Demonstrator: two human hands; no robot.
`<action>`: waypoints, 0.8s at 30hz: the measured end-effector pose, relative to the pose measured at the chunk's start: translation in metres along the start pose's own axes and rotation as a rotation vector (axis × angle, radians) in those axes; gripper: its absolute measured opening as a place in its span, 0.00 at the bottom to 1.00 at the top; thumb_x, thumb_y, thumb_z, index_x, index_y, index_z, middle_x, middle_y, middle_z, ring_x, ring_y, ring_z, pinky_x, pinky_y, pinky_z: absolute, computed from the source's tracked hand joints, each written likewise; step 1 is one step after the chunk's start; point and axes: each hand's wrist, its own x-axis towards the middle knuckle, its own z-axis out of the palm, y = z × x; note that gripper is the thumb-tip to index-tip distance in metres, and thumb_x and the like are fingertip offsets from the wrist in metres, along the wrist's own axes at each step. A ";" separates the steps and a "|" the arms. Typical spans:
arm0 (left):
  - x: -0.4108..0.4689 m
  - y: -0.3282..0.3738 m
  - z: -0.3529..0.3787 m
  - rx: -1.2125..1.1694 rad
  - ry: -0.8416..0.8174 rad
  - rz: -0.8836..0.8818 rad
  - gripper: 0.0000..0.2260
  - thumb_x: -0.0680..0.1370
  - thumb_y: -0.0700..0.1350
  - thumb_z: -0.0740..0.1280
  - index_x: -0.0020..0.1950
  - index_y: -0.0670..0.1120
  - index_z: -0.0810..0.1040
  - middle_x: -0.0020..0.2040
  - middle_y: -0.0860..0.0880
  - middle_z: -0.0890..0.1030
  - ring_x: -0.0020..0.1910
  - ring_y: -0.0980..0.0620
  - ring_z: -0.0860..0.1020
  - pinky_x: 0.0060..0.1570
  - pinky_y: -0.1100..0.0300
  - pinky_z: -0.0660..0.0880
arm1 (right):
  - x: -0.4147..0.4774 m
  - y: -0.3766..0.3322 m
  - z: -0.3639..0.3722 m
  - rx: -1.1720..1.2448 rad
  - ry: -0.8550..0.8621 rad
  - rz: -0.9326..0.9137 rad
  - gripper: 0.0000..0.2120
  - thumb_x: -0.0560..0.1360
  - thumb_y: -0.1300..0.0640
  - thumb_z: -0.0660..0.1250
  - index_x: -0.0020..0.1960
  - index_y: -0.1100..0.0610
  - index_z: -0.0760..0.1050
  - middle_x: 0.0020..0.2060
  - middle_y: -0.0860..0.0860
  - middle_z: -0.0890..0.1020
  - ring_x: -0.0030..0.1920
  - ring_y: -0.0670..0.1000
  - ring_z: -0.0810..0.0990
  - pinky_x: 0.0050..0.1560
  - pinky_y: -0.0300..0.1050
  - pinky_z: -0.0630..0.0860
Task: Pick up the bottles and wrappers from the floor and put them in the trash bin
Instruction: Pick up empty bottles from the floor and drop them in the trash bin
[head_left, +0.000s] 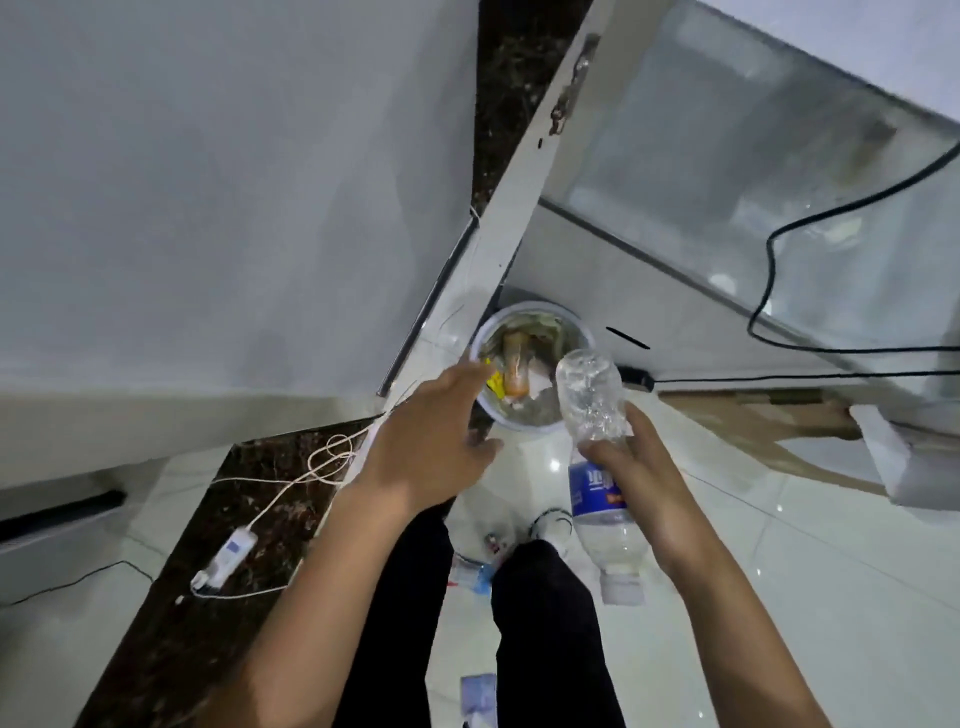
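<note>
While right hand (641, 491) grips clear bottle (592, 410) round middle, base tipped at trash bin (535, 307) rim, we judge drop step in hand. Left hand (431, 447) spread, empty, beside rim. Next: we let bottle fall inside, then fetch wrappers (475, 577) on floor (727, 545) between feet.

Dim, soft-focus, wide-angle bending at edges

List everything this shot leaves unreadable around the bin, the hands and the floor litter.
All head view.
Bin bottom: hidden under the trash in it.
Left hand: whether its fingertips touch the yellow wrapper, too blurred.
Bottle label: blurred, partly covered by the right hand.
Floor wrappers: partly hidden by the legs.
Lowest wrapper: blurred, print unreadable.
</note>
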 end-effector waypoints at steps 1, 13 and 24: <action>0.008 -0.012 0.015 -0.004 0.014 0.010 0.33 0.75 0.56 0.68 0.78 0.57 0.61 0.77 0.58 0.65 0.73 0.53 0.67 0.68 0.51 0.71 | 0.011 0.008 0.002 0.000 -0.015 0.000 0.22 0.78 0.55 0.69 0.69 0.41 0.68 0.54 0.50 0.82 0.45 0.49 0.86 0.38 0.40 0.80; 0.137 -0.148 0.170 -0.017 0.149 0.025 0.38 0.74 0.55 0.72 0.79 0.57 0.56 0.78 0.58 0.61 0.73 0.54 0.64 0.66 0.52 0.70 | 0.235 0.127 0.064 0.134 -0.014 -0.056 0.24 0.77 0.59 0.69 0.71 0.48 0.71 0.57 0.53 0.84 0.45 0.51 0.87 0.38 0.42 0.81; 0.208 -0.217 0.197 0.303 0.417 0.205 0.40 0.69 0.58 0.71 0.79 0.51 0.63 0.75 0.51 0.70 0.71 0.49 0.72 0.62 0.47 0.76 | 0.327 0.173 0.051 -0.052 -0.179 -0.360 0.29 0.70 0.48 0.69 0.70 0.37 0.70 0.59 0.40 0.83 0.55 0.44 0.84 0.45 0.42 0.83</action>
